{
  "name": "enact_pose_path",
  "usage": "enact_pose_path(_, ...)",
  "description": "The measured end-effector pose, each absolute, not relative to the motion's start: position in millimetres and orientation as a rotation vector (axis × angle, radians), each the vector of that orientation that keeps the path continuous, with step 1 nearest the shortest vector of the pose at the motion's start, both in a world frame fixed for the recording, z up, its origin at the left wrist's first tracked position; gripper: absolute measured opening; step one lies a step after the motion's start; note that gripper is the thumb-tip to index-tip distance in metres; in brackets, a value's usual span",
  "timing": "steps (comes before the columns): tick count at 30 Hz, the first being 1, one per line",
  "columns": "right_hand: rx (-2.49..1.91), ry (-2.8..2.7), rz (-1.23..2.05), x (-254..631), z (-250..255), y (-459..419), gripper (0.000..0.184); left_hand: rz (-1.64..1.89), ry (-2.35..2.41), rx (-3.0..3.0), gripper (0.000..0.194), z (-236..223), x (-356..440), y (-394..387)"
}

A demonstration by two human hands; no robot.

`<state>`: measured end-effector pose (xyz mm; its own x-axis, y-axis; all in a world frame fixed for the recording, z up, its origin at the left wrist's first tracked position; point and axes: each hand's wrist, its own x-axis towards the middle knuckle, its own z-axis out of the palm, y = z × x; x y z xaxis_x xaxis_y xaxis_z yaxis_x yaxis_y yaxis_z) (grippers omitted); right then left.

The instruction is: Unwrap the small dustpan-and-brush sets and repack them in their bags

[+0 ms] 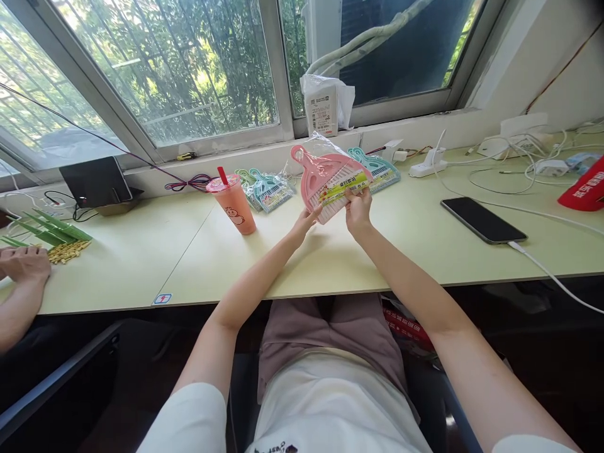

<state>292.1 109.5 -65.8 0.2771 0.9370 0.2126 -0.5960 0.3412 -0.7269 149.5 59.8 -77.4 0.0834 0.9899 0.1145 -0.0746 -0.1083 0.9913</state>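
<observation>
A pink mini dustpan and brush set [325, 173] in a clear plastic bag, with a yellow-green label across it, is held tilted above the table. My left hand [304, 228] grips its lower left edge, thumb on the front. Along the right side of the lower edge, beside the label, my right hand [358, 211] is closed on the same pack. Behind it on the right lies a teal bagged dustpan set [384, 173]. To the left, more bagged sets [271, 192] in teal and green lie on the table.
An orange drink cup [236, 204] with a red straw stands left of my hands. A charging phone [484, 220] and a power strip [428, 165] with cables are on the right. At far left, another person's hand [26, 264] rests by green strips and a tan pile. A box [321, 110] sits on the sill.
</observation>
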Motion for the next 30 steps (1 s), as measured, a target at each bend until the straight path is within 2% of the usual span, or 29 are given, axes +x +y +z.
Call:
enact_pose_path(4, -0.563, -0.706, 1.121, 289.9, -63.9, 107.1, 0.035, 1.366, 1.059, 1.269, 0.053, -74.9, 152.7, 58.2)
enact_pose_path(11, -0.526, -0.779, 1.201, 291.5, -61.7, 108.3, 0.031, 1.473, 1.218, 1.247, 0.039, -74.7, 151.6, 56.0)
enact_pose_path(18, -0.503, -0.786, 1.261, 291.0, -64.4, 110.8, 0.036, 1.462, 1.221, 1.205, 0.058, -75.6, 153.7, 56.6)
enact_pose_path(24, -0.526, -0.736, 1.245, 293.8, -67.6, 115.4, 0.034, 1.448, 0.988, 1.335, 0.095, -74.6, 154.1, 55.1)
enact_pose_path(26, -0.525, -0.741, 1.25, 294.4, -67.5, 116.2, 0.033, 1.474, 0.964, 1.318, 0.089, -72.2, 154.4, 53.5)
enact_pose_path(30, -0.517, -0.768, 1.256, 292.8, -66.0, 114.8, 0.036, 1.489, 1.114, 1.169, 0.051, -71.5, 153.1, 53.5)
